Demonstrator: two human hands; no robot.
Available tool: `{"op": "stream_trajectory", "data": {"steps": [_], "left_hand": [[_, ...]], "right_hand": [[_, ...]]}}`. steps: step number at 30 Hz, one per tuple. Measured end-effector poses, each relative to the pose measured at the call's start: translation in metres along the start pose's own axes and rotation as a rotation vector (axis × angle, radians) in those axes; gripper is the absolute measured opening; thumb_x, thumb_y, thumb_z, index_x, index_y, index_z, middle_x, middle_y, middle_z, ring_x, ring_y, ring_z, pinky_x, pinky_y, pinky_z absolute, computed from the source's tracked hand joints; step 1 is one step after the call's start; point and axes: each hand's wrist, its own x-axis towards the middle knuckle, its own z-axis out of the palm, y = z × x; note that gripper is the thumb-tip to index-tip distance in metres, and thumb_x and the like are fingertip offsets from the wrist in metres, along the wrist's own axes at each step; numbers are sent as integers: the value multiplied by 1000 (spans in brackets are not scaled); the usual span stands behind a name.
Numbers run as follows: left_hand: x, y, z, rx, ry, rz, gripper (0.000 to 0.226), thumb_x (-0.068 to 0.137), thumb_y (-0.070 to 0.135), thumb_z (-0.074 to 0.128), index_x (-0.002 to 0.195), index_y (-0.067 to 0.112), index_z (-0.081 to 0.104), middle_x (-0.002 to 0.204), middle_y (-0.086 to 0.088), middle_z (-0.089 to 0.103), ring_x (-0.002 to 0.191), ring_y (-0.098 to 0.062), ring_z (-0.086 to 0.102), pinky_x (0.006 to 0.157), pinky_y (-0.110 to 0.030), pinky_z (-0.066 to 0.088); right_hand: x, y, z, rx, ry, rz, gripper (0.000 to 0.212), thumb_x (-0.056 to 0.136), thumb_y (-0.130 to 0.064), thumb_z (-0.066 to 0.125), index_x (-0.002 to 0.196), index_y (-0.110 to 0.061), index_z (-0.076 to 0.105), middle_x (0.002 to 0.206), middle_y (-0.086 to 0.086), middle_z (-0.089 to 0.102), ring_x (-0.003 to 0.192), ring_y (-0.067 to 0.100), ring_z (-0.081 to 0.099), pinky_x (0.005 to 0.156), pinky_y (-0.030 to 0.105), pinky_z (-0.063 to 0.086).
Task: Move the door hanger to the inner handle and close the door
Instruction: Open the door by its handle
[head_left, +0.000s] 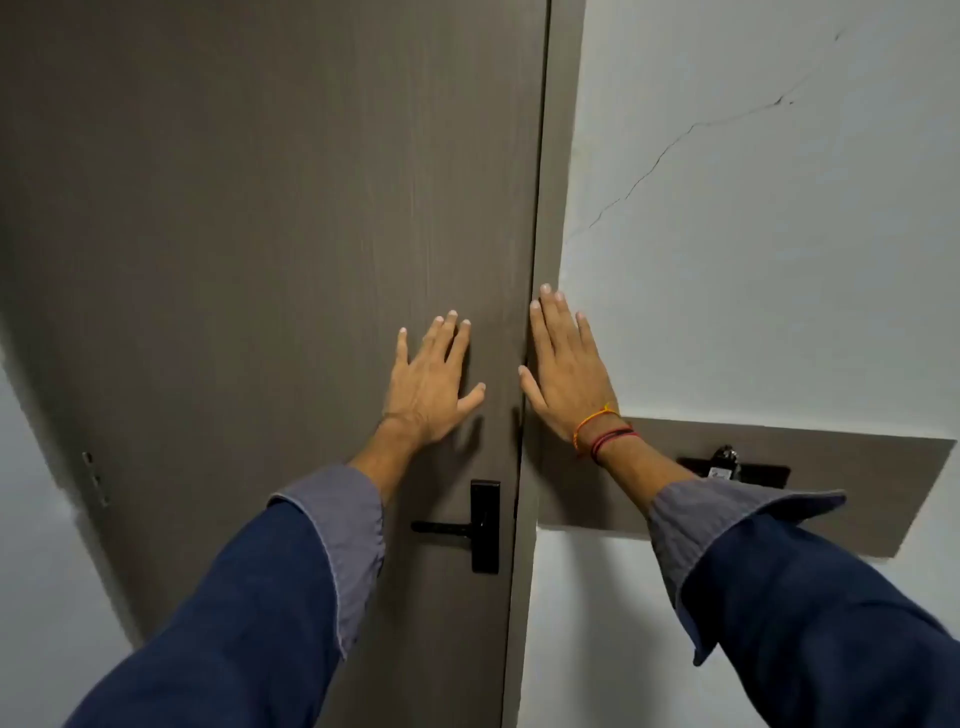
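Note:
A brown-grey door (249, 218) fills the left and middle of the view, shut against its frame (553, 208). My left hand (434, 384) lies flat on the door panel with fingers spread, just above the black lever handle (470, 527). My right hand (563, 366) rests flat on the frame and the door's edge, fingers apart. Both hands hold nothing. Nothing hangs on the handle, and no door hanger is in view.
A white wall (779, 260) with a long crack lies right of the frame. A brown panel (852, 483) on it carries a black card holder (737, 470), partly hidden by my right sleeve. Door hinges (96, 478) show at the left.

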Motion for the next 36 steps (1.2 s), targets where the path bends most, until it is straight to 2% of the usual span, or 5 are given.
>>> {"op": "stream_trajectory", "data": {"steps": [6,15,24,31,36], "left_hand": [[-51,10,57,-23,-175,-16,87,94,63,43,160,11,22,163,-14,33,154,-28,29,126,-61,14],[-125,18,143,-60,-427,-5,74,98,59,42,151,8,37,144,-10,46,135,-28,45,124,-56,25],[-147,34,185,-76,-526,-24,60,107,58,24,123,9,57,117,-14,66,108,-29,60,100,-41,45],[-147,43,194,-338,-683,-199,58,109,49,25,139,8,51,136,-16,57,130,-33,48,114,-51,31],[-156,47,198,-602,-611,-363,60,108,53,28,127,3,56,125,-17,61,126,-33,51,111,-49,30]], "right_hand": [[-40,-15,50,-39,-71,80,87,99,-41,49,164,2,9,173,21,1,162,35,4,130,55,15],[-48,-1,94,-96,64,32,82,101,-43,42,164,-1,10,172,20,10,161,34,12,131,50,17],[-45,-2,109,-229,226,61,75,101,-44,39,160,1,25,166,23,30,156,36,26,128,52,15],[-45,-2,115,-251,287,70,76,99,-43,42,159,2,29,164,24,34,154,37,30,126,56,21],[-45,0,122,-264,316,82,75,99,-44,41,158,1,29,162,24,36,153,37,31,126,56,21]]}}
